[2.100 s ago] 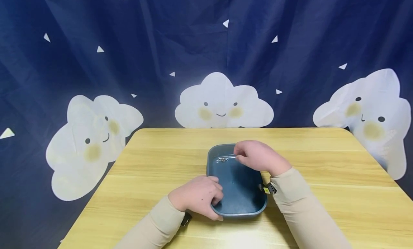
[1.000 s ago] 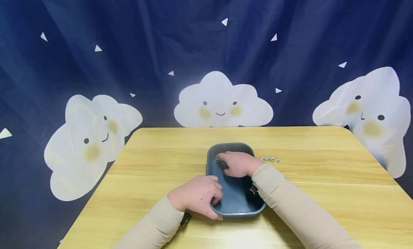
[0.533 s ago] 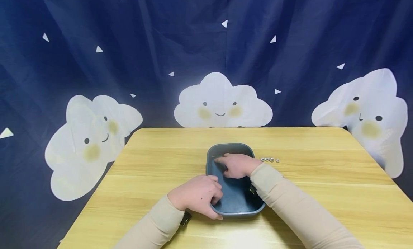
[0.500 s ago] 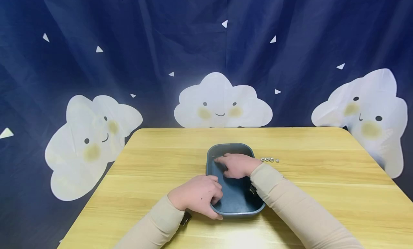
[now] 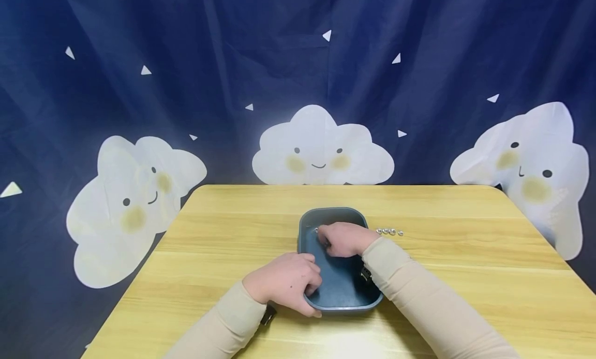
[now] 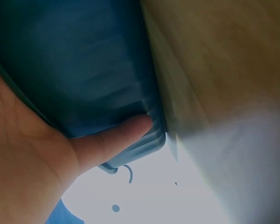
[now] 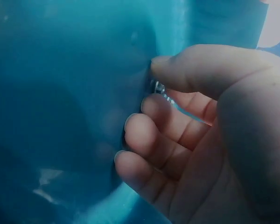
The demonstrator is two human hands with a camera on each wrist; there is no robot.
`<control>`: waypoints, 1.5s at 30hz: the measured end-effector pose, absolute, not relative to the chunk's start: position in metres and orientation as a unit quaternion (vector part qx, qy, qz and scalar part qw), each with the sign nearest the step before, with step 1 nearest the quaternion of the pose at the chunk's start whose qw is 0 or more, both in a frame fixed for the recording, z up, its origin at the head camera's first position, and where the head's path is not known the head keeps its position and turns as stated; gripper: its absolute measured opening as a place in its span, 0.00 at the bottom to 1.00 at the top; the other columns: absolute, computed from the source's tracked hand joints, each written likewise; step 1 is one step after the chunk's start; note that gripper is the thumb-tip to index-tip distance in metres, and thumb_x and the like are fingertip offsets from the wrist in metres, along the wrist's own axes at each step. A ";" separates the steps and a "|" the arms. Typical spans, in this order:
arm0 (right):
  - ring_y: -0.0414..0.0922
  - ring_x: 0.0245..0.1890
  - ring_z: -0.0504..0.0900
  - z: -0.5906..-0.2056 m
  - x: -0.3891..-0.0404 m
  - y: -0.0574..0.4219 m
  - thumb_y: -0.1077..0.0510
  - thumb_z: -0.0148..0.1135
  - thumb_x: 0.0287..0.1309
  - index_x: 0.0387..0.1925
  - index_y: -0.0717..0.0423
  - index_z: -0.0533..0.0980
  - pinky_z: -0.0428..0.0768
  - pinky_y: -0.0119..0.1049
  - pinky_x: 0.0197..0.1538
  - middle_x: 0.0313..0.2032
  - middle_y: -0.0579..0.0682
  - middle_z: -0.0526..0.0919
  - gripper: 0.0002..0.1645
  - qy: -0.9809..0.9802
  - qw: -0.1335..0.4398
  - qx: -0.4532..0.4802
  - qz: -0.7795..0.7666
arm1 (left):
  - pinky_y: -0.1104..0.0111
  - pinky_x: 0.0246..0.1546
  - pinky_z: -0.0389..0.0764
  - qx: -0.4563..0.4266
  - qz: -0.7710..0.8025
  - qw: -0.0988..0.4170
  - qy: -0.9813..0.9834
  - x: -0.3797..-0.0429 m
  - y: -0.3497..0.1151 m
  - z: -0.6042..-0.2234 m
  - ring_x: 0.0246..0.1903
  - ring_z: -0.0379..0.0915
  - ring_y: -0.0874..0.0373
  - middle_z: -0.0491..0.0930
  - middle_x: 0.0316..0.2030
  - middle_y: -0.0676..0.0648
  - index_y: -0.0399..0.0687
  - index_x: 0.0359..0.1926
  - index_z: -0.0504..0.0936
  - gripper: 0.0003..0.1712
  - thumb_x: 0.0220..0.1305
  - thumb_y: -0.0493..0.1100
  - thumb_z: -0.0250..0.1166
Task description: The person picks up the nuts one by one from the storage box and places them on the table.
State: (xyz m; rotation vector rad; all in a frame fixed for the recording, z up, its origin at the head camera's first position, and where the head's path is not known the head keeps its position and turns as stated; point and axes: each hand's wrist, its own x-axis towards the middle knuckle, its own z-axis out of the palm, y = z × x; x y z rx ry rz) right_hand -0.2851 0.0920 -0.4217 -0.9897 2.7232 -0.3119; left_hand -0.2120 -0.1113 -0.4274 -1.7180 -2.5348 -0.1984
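A dark blue plastic bin (image 5: 342, 276) stands on the table. My left hand (image 5: 286, 281) grips its near left corner, fingers curled over the rim inside; in the left wrist view the thumb (image 6: 116, 137) lies along the outer wall. My right hand (image 5: 344, 239) reaches down into the far part of the bin with its fingers curled. In the right wrist view a small shiny metal nut (image 7: 158, 86) shows between the thumb and fingertips, at the bin floor. Another small nut (image 5: 316, 229) lies just left of those fingers, by the far wall.
Right of the bin, several small metal nuts (image 5: 392, 232) lie in a row on the wooden table (image 5: 465, 276). Behind the table's far edge hangs a dark blue curtain (image 5: 223, 90) with white clouds.
My right hand came over the far rim into the bin, uncovering the row of nuts on the table. Its index finger, stretched left half a second ago, is now drawn back. The left hand stays put.
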 end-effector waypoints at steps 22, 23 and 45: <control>0.37 0.14 0.65 -0.418 -0.285 0.096 0.60 0.64 0.51 0.20 0.45 0.72 0.65 0.32 0.23 0.13 0.38 0.67 0.11 0.930 0.098 -0.343 -0.088 | 0.80 0.27 0.58 -0.557 -0.066 0.028 -0.827 -0.212 -0.112 -0.426 0.27 0.57 0.68 0.61 0.19 0.67 0.62 0.13 0.65 0.30 0.43 0.69 0.75; 0.37 0.15 0.67 -0.416 -0.284 0.097 0.59 0.64 0.51 0.21 0.45 0.73 0.66 0.32 0.24 0.13 0.38 0.69 0.09 0.930 0.099 -0.341 -0.094 | 0.80 0.27 0.58 -0.557 -0.065 0.029 -0.828 -0.212 -0.112 -0.426 0.27 0.57 0.68 0.61 0.19 0.67 0.62 0.13 0.66 0.30 0.43 0.69 0.75; 0.38 0.22 0.71 -0.380 -0.265 0.123 0.58 0.63 0.55 0.27 0.44 0.74 0.71 0.36 0.29 0.22 0.37 0.73 0.07 0.930 0.009 -0.319 -0.183 | 0.79 0.28 0.58 -0.562 -0.068 0.031 -0.824 -0.211 -0.112 -0.425 0.28 0.57 0.69 0.60 0.19 0.67 0.62 0.12 0.66 0.30 0.44 0.70 0.74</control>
